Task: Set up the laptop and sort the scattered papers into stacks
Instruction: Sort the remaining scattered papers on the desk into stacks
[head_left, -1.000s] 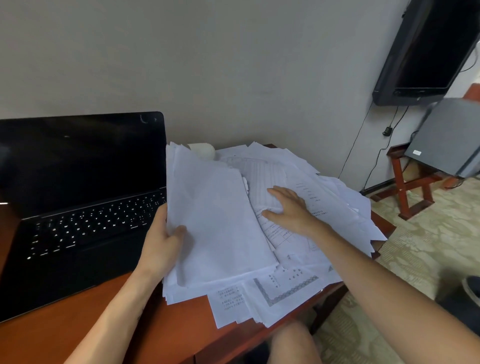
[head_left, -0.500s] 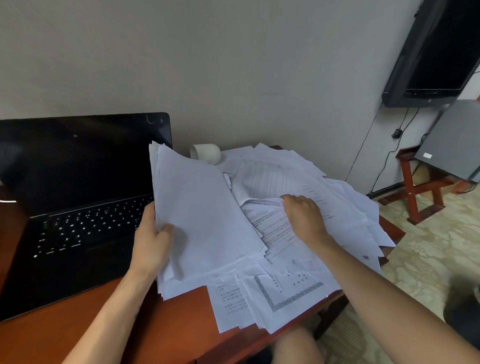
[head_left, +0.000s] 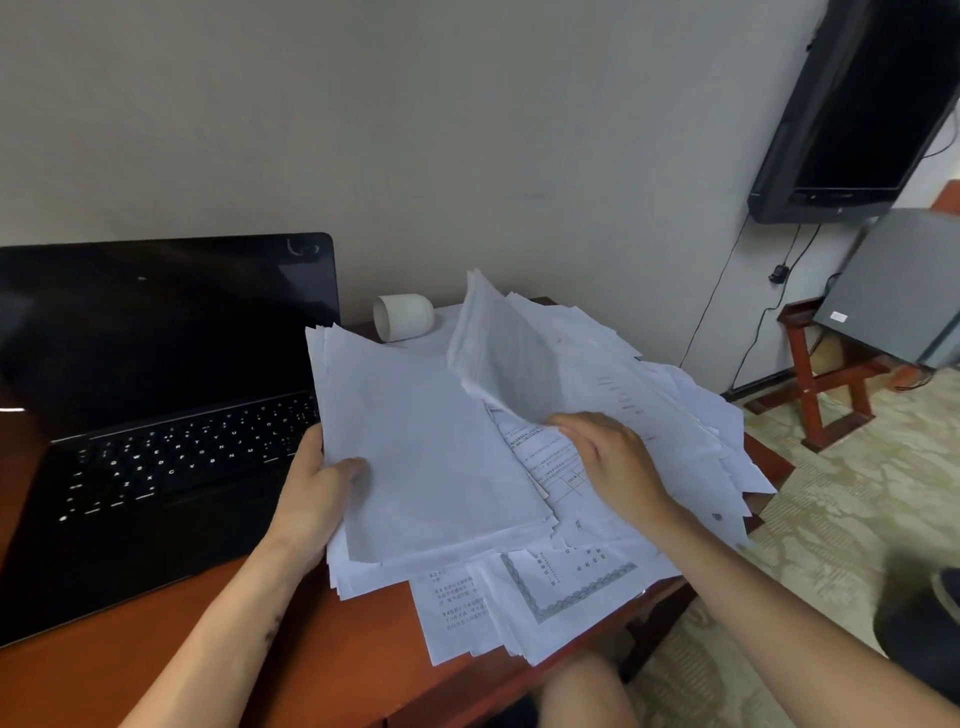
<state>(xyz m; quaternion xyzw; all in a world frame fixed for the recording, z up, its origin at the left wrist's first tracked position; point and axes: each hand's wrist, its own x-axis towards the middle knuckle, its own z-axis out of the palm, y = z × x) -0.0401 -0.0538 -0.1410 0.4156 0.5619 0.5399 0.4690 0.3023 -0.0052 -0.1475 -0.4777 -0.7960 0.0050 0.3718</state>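
A black laptop (head_left: 156, 415) stands open on the left of the brown desk (head_left: 260, 649), its screen dark and its keys lit. My left hand (head_left: 317, 488) grips a thick stack of white sheets (head_left: 431, 457) by its left edge, thumb on top. My right hand (head_left: 608, 457) pinches a sheet (head_left: 498, 353) and holds it lifted and curled above the scattered paper pile (head_left: 675, 431). More printed pages (head_left: 545, 597) hang over the desk's front edge.
A white roll (head_left: 402, 317) lies on its side behind the papers by the wall. At the right, a wall-mounted TV (head_left: 872, 104), dangling cables, a grey box on a red wooden stand (head_left: 831, 384), and patterned floor. My knee (head_left: 587, 696) shows below the desk.
My right hand went from lying flat on the pile to pinching a sheet and lifting it up. The left hand's stack shifted slightly left, uncovering the white roll.
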